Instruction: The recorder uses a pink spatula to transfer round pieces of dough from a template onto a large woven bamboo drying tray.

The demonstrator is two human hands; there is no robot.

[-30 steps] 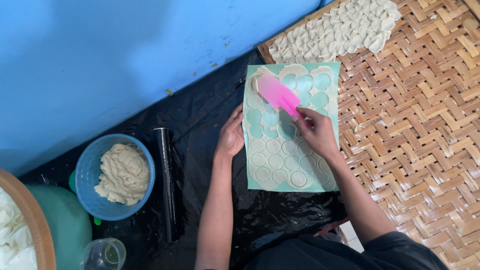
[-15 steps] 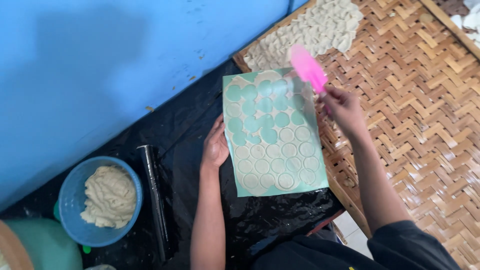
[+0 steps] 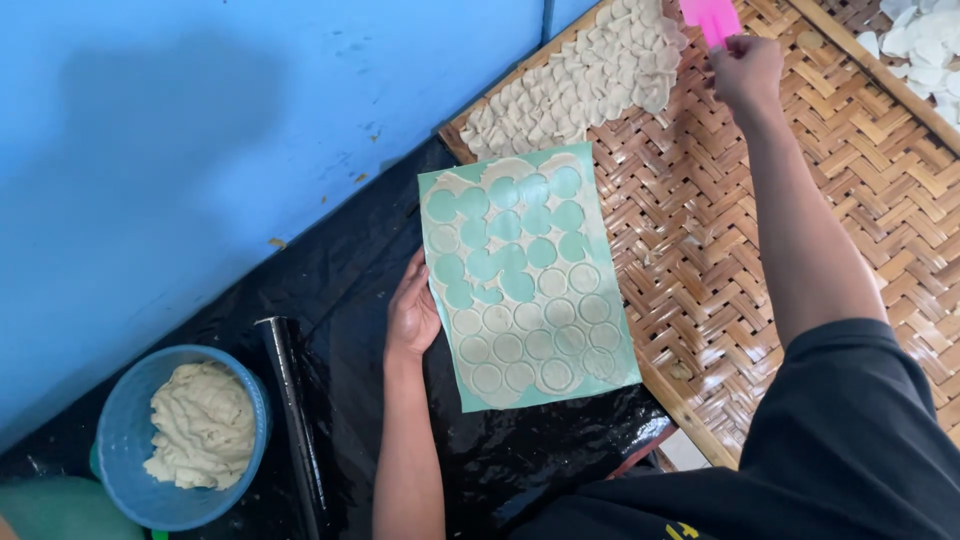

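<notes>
A pink spatula (image 3: 708,17) is gripped by the right hand (image 3: 745,72) above the woven bamboo tray (image 3: 730,230), beside piled dough rounds (image 3: 585,80). The green mat (image 3: 528,275) is pressed flat by the open left hand (image 3: 412,315).

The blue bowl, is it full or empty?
Partly full. The blue bowl holds a lump of pale dough, with bare blue wall showing to its left.

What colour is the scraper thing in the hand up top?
Bright pink. The scraper is in the right hand, seen in the head view.
</notes>
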